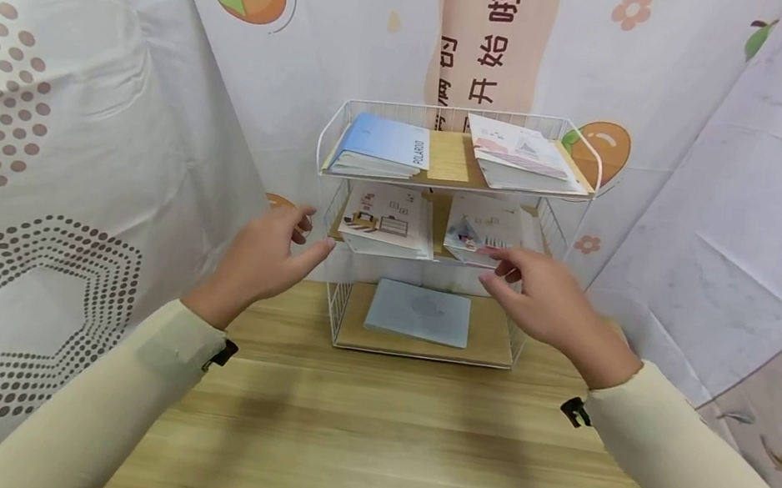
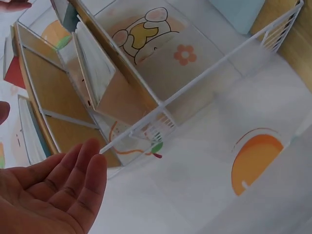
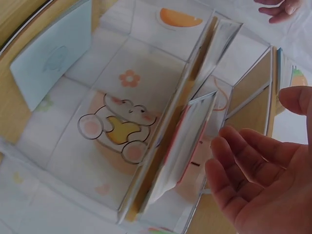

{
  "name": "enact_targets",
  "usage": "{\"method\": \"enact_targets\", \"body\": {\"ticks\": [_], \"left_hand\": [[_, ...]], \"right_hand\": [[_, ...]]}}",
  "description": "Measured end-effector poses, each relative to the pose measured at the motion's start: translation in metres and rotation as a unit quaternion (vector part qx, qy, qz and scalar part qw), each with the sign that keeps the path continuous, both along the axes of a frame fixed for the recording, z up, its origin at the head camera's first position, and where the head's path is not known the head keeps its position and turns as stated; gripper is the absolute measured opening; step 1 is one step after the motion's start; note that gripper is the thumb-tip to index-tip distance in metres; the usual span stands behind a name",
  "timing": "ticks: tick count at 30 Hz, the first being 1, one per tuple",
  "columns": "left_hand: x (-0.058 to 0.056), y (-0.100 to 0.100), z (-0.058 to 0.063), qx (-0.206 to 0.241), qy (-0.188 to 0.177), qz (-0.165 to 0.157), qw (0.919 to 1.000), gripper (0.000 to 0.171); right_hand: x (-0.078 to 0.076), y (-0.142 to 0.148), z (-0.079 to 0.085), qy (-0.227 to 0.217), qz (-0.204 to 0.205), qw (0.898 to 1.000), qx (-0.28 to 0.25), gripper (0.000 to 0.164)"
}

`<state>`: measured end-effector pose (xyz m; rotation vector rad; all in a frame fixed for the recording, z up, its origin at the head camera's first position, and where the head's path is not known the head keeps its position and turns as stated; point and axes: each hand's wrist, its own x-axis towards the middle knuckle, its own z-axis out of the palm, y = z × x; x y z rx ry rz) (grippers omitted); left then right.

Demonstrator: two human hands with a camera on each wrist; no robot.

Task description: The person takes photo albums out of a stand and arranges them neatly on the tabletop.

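A three-tier white wire rack with wooden boards (image 1: pixel 450 156) stands ahead of me. Beside its left edge, level with the middle tier, is my left hand (image 1: pixel 268 251), fingers loosely bent around nothing. My right hand (image 1: pixel 543 292) hovers in front of the middle tier's right notebook (image 1: pixel 487 223), overlapping its lower corner in the head view. In the right wrist view the palm (image 3: pixel 263 180) holds nothing and the fingers are relaxed. The left notebook (image 1: pixel 390 223) on that tier has building drawings on its cover. Up top lie a blue-and-white notebook (image 1: pixel 385 142) and an illustrated one (image 1: pixel 521 156).
On the rack's bottom board rests a pale blue notebook (image 1: pixel 420 313). A wood-grain table (image 1: pixel 390 455) carries the rack. Behind it hangs a printed white cloth (image 1: pixel 362 29), with further cloth (image 1: pixel 151 124) along the left side and more (image 1: pixel 737 211) at the right.
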<state>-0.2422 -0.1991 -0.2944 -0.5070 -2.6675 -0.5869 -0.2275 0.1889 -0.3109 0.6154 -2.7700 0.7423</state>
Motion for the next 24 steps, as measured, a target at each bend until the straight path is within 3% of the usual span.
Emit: {"method": "enact_targets", "body": {"ticks": [12,24], "left_hand": [[-0.015,-0.001,0.028,-0.008,0.011,0.014,0.9998,0.072],[-0.019,0.005,0.042,0.049,-0.043,0.005,0.9979,0.071]], "right_hand": [[-0.02,-0.03,0.023,-0.011,-0.009,0.999,-0.039,0.041],[-0.03,-0.053,0.043,0.007,-0.025,0.999,-0.037,0.04]]}}
